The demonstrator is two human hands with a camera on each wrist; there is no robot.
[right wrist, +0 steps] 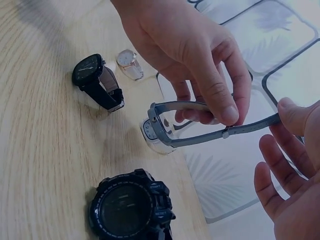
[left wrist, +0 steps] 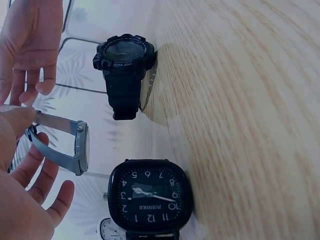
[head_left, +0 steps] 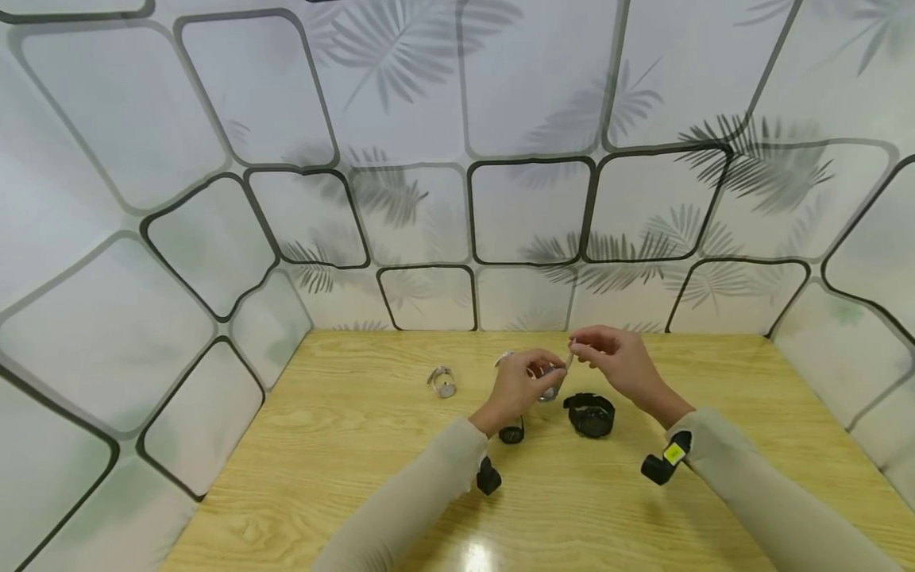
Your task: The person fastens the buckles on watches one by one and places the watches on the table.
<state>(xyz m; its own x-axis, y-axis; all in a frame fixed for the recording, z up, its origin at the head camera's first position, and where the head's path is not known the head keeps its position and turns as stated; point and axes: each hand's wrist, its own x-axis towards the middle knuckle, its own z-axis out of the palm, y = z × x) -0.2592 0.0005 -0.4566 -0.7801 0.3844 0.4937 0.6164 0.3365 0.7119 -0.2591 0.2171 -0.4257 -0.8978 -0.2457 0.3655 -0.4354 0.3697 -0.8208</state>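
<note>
A wristwatch with a grey strap [right wrist: 200,142] is held up above the table, its strap looped through the buckle. My left hand [head_left: 520,388] pinches the strap at the buckle between thumb and fingers. The strap's free end is pinched by my right hand [head_left: 618,361], just right of the left one. Below the hands, a chunky black sport watch [head_left: 592,417] lies on the table. A black square-faced watch [left wrist: 150,197] with white numerals rests under my left wrist. Behind the left hand, a white-dial watch [right wrist: 149,130] is partly hidden.
To the left on the wooden table [head_left: 343,445] lies a small watch with a pale dial [head_left: 445,387]. A patterned fabric backdrop [head_left: 529,214] rises at the table's back edge and along both sides. Wrist cameras are strapped over both sleeves.
</note>
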